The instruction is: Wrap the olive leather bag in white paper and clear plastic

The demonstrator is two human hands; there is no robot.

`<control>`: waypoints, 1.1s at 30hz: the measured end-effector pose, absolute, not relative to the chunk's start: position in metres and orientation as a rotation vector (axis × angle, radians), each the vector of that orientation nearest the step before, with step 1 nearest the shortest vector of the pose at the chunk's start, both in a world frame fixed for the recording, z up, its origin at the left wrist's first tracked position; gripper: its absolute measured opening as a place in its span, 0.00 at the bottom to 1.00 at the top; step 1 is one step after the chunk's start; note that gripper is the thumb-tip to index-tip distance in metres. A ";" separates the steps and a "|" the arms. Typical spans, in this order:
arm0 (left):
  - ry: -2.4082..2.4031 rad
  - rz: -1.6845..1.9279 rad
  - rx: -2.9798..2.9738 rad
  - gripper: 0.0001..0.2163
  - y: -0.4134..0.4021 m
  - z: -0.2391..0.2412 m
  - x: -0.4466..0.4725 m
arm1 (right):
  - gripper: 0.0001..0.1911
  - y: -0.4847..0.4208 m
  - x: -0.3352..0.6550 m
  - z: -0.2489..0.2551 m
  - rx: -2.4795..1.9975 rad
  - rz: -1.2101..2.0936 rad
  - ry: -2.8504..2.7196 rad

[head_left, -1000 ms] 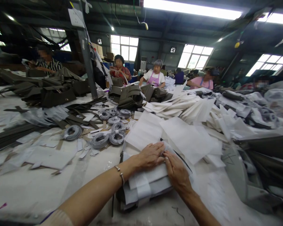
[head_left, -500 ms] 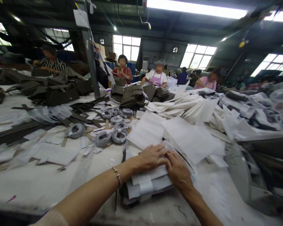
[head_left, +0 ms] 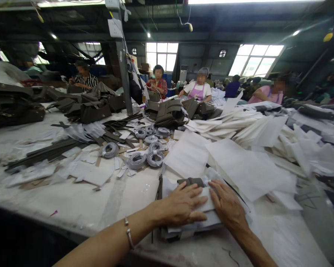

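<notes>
On the table in front of me lies a dark olive bag [head_left: 191,181], partly wrapped in white paper [head_left: 208,200]. My left hand [head_left: 180,204] rests on the paper with its fingers spread flat. Along the right side of the wrapped bag lies my right hand [head_left: 228,202], its fingers stretched out over the paper and clear plastic. A dark strap [head_left: 159,187] hangs at the bag's left edge. Much of the bag is hidden under the paper and my hands.
White sheets [head_left: 187,154] lie just beyond the bag, with a stack of padded sheets [head_left: 239,122] farther back. Wrapped coils [head_left: 137,160] sit to the left. Dark olive bags [head_left: 169,111] are piled near a metal post [head_left: 124,70]. Several people work across the table.
My hands have moved apart and nearer to me, from close together at the bag's far part, uncovering a dark flap. The camera view has turned left.
</notes>
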State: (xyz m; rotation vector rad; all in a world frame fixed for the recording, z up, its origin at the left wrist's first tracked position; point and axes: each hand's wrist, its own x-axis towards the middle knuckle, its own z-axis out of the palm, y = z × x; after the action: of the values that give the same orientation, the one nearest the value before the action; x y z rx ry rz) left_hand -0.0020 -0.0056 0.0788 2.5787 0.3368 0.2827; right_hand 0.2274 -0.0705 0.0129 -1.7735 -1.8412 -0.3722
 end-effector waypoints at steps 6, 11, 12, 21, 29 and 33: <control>0.348 0.355 2.532 0.28 -0.010 0.073 -0.011 | 0.18 -0.071 0.228 0.013 -1.767 -0.369 -1.847; 0.702 0.749 2.498 0.16 0.037 0.071 -0.021 | 0.19 -0.070 0.231 0.010 -1.759 -0.355 -1.859; 0.843 0.809 2.489 0.14 0.049 0.068 -0.025 | 0.19 -0.071 0.232 0.008 -1.756 -0.351 -1.860; 1.503 0.866 2.515 0.11 0.101 0.039 -0.047 | 0.16 -0.052 0.248 0.046 -1.707 -0.190 -1.976; 1.621 0.771 2.514 0.08 0.101 0.036 -0.053 | 0.17 0.041 0.133 0.094 -1.666 0.803 -2.176; 1.570 0.674 2.488 0.14 0.100 0.034 -0.056 | 0.25 0.070 0.124 0.056 -1.734 0.302 -2.335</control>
State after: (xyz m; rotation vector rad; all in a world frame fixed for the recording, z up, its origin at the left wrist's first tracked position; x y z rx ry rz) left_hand -0.0564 0.1002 0.0342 2.4883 1.5696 0.6740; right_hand 0.1240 0.0701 0.0564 -1.7342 -2.3350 0.3022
